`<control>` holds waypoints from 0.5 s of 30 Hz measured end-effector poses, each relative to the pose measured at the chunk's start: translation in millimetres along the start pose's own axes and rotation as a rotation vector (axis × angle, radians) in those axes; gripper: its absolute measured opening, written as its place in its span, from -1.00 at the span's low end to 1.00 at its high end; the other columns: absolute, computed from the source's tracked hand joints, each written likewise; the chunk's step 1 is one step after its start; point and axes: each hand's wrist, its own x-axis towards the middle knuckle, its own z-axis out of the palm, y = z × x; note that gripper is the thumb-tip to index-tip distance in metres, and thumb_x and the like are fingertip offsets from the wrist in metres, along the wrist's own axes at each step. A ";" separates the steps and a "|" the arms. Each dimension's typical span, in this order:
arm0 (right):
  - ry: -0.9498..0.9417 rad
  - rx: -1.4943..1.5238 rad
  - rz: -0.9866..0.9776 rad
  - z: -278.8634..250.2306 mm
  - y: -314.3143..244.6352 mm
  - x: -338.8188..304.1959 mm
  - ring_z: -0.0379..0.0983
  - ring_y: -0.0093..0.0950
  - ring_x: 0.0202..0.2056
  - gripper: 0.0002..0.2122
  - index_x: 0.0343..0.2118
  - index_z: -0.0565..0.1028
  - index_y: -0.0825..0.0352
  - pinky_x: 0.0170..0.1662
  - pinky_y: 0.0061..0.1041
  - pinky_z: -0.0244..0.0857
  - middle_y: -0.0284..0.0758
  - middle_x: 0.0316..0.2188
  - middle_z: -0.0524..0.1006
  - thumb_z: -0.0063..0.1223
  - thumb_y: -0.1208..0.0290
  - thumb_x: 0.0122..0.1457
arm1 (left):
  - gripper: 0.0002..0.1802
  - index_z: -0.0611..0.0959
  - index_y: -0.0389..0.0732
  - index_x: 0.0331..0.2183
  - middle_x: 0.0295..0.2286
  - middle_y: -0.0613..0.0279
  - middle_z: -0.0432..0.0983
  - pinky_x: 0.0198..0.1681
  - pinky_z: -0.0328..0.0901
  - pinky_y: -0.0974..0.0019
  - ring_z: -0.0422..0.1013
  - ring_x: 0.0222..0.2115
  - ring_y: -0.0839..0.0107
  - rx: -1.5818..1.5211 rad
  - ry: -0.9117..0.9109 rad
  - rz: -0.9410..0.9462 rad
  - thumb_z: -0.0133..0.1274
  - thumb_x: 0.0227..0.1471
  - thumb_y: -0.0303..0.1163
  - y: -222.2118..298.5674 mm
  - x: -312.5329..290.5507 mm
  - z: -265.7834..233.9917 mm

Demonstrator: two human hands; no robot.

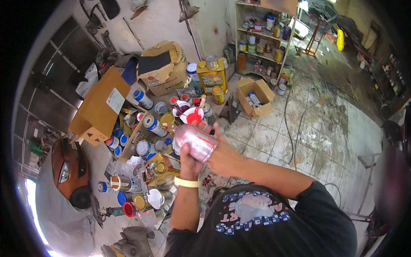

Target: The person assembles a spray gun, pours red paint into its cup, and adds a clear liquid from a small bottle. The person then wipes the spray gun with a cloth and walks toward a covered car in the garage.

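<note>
A silvery, pink-tinged metal can (196,140) with red streaks is held tilted between my two hands in front of my chest. My left hand (190,162) wraps round its lower left side, with the thumb laid against the metal. My right hand (223,155) closes on its right side, fingers partly hidden behind it. Something whitish, perhaps a cloth or paper, shows at the can's left edge; I cannot make out what it is. Just beyond the can stands a white container with bright red paint (194,115) in it. A dark-stained white cup (181,107) stands beside that one.
Many paint cans crowd the left, including a blue-and-white can (154,126) and a yellow thinner tin (212,79). Cardboard boxes stand at the left (96,103) and right (252,112). A shelf (262,32) of cans rises behind. A dark hose (286,124) crosses the tiled floor.
</note>
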 end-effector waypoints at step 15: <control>0.199 1.589 0.524 12.8 -14.8 -12.0 0.33 -0.34 0.19 -0.59 0.25 0.30 0.32 0.31 -0.32 0.09 -0.18 0.19 0.39 -0.18 0.43 0.35 | -0.21 0.35 -0.29 0.15 -0.01 -0.07 0.47 0.13 0.35 -0.06 0.44 0.02 0.00 -0.069 0.138 -0.044 0.20 0.05 0.00 -6.4 5.0 21.5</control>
